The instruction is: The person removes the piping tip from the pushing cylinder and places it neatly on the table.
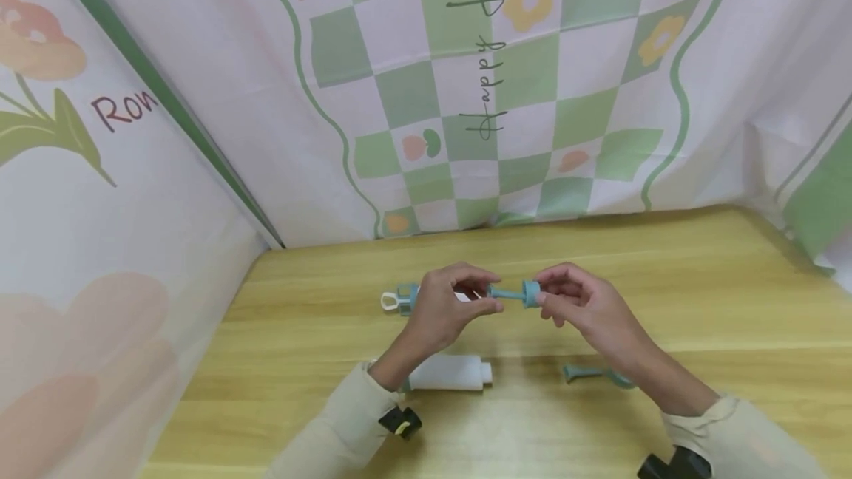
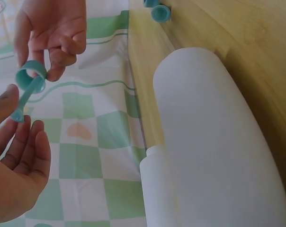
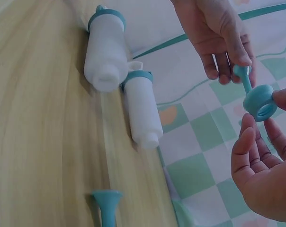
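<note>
Above the table, both hands hold a teal plastic cap with a stem (image 1: 530,294). My left hand (image 1: 447,301) pinches the small flared end of the stem between thumb and fingertips. The wide ring-shaped cap is gripped by the thumb and fingers of my right hand (image 1: 586,303); its hollow opening shows in the right wrist view. Behind the left hand lies a white bottle with a teal collar and a white loop (image 1: 391,302), partly hidden. A larger white bottle (image 1: 446,373) lies nearer, beside the left forearm.
A second teal stemmed piece (image 1: 586,373) with a flared end lies on the wooden table (image 1: 319,272), partly covered by the right forearm. A green-and-white checked cloth (image 1: 466,94) hangs along the table's far edge, and a floral cloth (image 1: 100,242) hangs at the left.
</note>
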`<state>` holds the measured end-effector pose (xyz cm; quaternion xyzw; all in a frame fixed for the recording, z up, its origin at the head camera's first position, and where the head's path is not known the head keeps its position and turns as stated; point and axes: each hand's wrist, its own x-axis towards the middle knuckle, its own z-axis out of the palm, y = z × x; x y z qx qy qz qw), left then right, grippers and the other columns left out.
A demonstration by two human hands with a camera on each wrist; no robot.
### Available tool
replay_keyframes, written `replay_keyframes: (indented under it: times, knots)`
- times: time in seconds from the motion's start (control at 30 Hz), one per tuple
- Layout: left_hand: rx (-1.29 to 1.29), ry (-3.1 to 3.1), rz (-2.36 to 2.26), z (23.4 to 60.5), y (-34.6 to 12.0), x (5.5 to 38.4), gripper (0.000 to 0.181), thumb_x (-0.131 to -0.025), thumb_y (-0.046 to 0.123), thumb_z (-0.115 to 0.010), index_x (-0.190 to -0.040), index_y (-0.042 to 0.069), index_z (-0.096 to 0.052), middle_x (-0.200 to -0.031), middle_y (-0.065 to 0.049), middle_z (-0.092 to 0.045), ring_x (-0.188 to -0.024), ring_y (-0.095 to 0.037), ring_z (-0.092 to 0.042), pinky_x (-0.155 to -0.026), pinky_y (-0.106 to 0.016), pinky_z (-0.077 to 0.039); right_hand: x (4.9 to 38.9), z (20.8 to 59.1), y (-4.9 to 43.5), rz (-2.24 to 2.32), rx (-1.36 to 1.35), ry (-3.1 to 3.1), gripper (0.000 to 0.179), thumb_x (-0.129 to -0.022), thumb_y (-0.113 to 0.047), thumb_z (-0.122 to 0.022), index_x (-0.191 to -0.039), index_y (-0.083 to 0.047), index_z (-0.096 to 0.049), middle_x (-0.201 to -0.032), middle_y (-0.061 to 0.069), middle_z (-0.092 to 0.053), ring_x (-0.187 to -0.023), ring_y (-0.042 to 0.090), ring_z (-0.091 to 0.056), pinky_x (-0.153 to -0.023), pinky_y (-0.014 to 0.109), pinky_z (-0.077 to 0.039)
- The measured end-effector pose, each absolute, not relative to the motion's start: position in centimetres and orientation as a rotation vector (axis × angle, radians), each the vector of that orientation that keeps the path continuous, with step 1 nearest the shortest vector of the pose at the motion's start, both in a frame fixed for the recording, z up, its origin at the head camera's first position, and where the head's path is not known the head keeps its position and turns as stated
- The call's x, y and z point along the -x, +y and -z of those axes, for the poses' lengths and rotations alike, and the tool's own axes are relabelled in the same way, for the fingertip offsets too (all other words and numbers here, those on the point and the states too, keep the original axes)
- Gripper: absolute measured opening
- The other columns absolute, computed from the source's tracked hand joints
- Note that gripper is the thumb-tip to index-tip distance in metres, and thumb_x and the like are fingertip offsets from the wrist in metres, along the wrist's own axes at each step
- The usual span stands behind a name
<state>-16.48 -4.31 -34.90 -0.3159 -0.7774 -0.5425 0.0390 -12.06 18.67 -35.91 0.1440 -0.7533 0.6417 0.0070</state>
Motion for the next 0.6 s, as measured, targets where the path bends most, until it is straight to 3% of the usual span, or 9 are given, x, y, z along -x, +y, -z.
replay_keyframes:
  times: [0.2, 0.6]
  knots:
    - [0.975, -2.388, 1.63, 34.5, -4.2, 16.8, 0.024, -0.078, 0.005, -0.085, -0.098, 0.001, -0.072, -0.087, -0.004, -0.072, -0.077, -0.01, -0.065, -0.074, -0.025, -0.056, 12.0, 35.7, 20.2, -1.909, -0.438, -2.389, 0.026, -0.101, -0.012, -0.061, -0.121, 0.004, -0.054, -0.103, 0.013, -0.064, -0.083, 0.02, -0.064, -0.068, 0.027, -0.054]
    - [0.925, -2.568, 1.445, 34.1, -4.0, 17.1, 0.022, -0.075, 0.011, -0.089, -0.09, 0.009, -0.072, -0.085, 0.007, -0.071, -0.079, -0.003, -0.064, -0.079, -0.023, -0.052, 12.3, 35.9, 22.8, -1.794, -0.459, -2.448, 0.024, -0.1, -0.004, -0.059, -0.122, 0.003, -0.054, -0.105, 0.009, -0.062, -0.084, 0.019, -0.063, -0.065, 0.026, -0.052]
